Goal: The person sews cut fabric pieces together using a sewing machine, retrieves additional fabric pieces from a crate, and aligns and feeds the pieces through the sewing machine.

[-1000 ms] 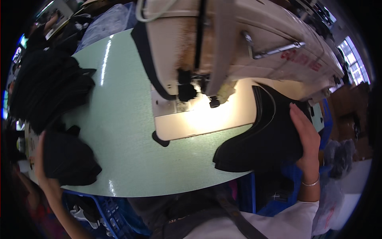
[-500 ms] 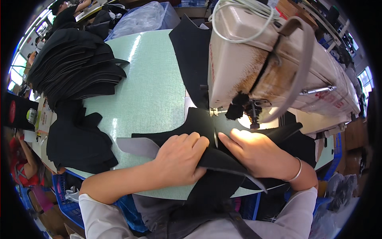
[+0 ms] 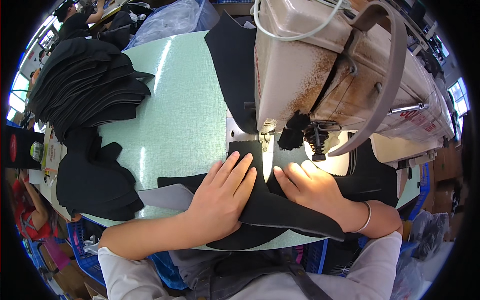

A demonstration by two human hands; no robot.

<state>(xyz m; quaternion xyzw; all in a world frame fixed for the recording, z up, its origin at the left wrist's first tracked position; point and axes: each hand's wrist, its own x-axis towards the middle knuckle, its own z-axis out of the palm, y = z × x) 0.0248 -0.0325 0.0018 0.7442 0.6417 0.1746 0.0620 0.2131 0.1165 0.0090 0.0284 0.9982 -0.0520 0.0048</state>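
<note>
Surface: pale-green glossy worktable (image 3: 167, 120); stacked black curved fabric pieces (image 3: 90, 82) at left.
Machine: beige, brown-stained metal sewing machine (image 3: 292, 60).
Workpiece: black, grey-backed fabric panels (image 3: 285, 214), in front of machine.
Left hand (image 3: 220, 197): fingers extended, flat on panels.
Right hand (image 3: 315, 190): fingers bent over panels; cannot tell whether gripping.

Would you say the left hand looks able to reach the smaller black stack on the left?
Probably yes: between the left hand and that black stack, only low fabric and the green tabletop seem to lie.
</note>
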